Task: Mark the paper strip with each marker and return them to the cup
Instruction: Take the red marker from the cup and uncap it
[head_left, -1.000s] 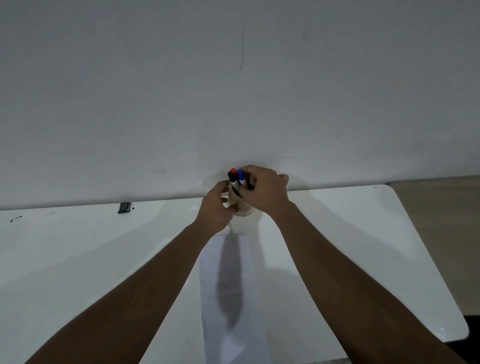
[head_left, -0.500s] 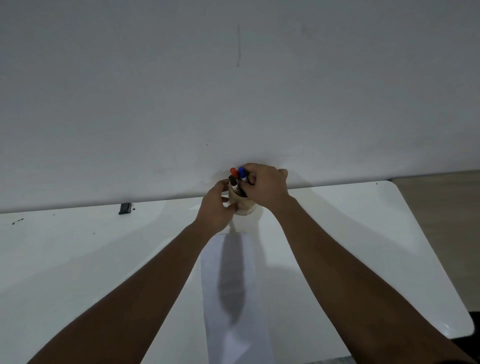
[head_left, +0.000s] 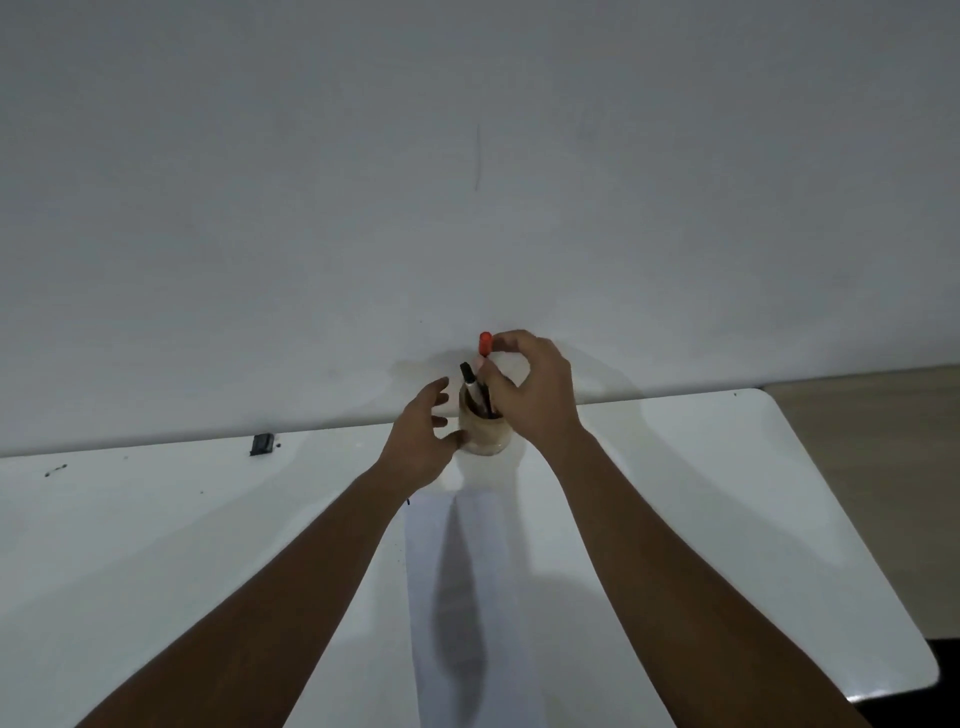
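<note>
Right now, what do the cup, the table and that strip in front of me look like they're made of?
Cup: tan and matte, perhaps wood or ceramic; too dim to tell. Table: smooth glossy white, likely laminate or plastic, with soft reflections near its rounded corner. Paper strip: thin, flat, matte white paper, taking a sharp shadow.

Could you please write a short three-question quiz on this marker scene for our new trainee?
1. True or false: the right hand grips the red-capped marker.
2. Which thing lies nearest the person? A. the cup B. the paper strip C. the small black object
3. What does the left hand do?

Key: 1. True. 2. B. 3. It is open, thumb at the cup's side; contact is unclear.
</note>
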